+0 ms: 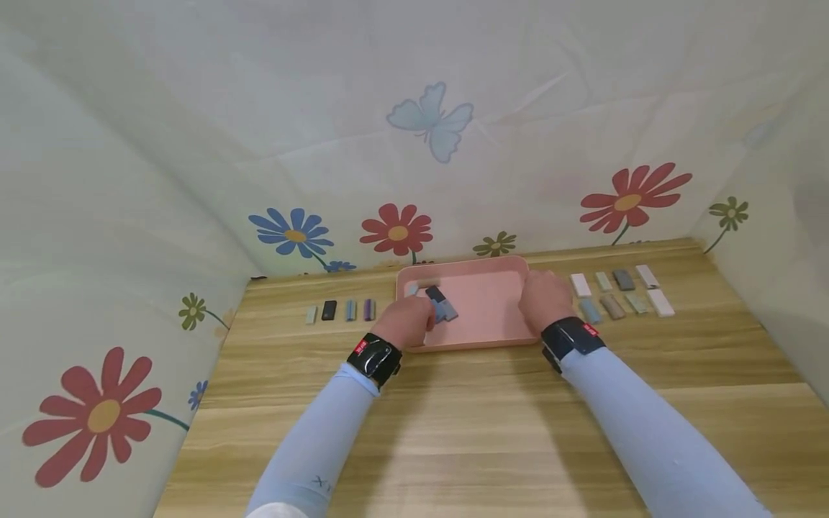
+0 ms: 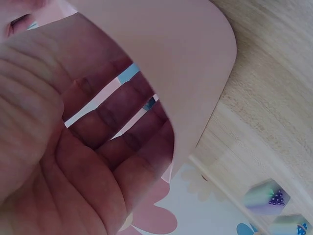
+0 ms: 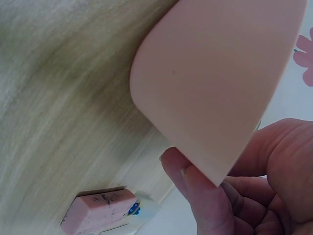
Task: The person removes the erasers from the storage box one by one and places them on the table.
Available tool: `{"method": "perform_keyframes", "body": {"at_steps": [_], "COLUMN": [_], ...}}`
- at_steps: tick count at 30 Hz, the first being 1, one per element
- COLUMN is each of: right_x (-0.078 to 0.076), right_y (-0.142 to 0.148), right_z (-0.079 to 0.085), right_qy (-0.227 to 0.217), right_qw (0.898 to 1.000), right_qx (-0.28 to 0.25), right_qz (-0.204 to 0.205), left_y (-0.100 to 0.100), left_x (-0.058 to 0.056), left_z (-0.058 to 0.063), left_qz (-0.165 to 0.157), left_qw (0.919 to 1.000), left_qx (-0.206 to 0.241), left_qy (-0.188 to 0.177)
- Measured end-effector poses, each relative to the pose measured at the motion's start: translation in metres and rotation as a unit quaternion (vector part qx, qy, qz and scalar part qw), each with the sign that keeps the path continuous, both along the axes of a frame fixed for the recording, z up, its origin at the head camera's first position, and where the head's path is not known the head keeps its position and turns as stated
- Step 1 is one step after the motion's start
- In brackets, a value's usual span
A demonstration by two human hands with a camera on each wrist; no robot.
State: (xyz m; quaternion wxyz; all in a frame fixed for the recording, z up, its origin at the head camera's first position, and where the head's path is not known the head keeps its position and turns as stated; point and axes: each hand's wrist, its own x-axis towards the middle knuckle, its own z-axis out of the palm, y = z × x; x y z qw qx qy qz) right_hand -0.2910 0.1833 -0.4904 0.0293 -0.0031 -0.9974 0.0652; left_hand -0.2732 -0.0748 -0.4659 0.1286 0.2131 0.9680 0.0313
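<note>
Inside the pink tray (image 1: pixel 488 309) lie small blocks (image 1: pixel 450 310).

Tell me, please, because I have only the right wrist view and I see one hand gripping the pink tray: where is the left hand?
Observer: The left hand is at the left end of the pink tray, with its fingers inside.
Operator: Thank you. Does the tray contain anything?
Observer: Yes, several small blocks, all in its left half.
Operator: And on the table, to the left of the tray?
Observer: A row of four blocks lies on the wooden table there.
</note>
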Motion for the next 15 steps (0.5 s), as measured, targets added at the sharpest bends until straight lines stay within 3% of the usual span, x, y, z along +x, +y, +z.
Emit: {"method": "perform_keyframes", "body": {"at_steps": [9, 15], "right_x": [-0.0002, -0.0022], "right_y": [-0.0008, -0.0006], "right_z": [0.0020, -0.0024], "right_qy": [0.002, -0.003], "right_qw": [1.000, 1.000], "right_qx": [-0.009, -0.016], "right_qz": [-0.002, -0.003], "left_y": [-0.0023, -0.0070], "left_x": [-0.0007, 0.0015], "left_z": [-0.0024, -0.0071], "left_qz": [-0.010, -0.020], "left_qw": [0.9998, 0.9996], "left_qx": [-0.015, 0.005], "left_qy": [0.002, 0.018]}}
